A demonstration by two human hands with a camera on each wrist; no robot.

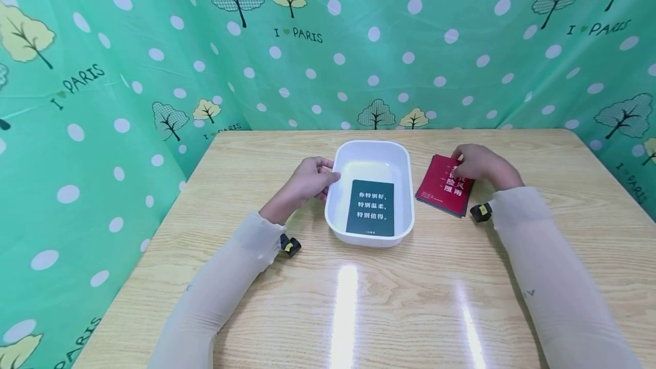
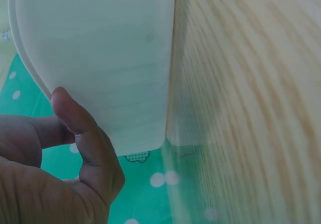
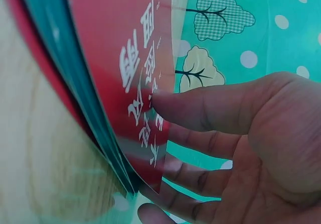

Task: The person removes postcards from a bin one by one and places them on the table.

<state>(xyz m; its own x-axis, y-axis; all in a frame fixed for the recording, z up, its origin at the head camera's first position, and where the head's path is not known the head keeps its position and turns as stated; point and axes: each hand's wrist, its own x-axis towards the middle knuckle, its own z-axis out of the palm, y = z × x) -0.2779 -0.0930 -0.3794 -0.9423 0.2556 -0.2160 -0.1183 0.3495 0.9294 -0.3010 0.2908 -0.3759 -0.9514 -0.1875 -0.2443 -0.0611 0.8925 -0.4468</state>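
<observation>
In the head view a white plastic tub stands on the table, with a dark green card lying inside it, white lettering facing up. My left hand grips the tub's left rim; in the left wrist view the thumb lies against its wall. Right of the tub is a small stack of cards with a red card on top. My right hand pinches this red card at its far right part. The right wrist view shows the thumb on the card's face, and green cards beneath.
The wooden table reaches out to both sides and toward me. Behind it and at the left hangs a green curtain with white dots and trees. A small black device sits at each wrist.
</observation>
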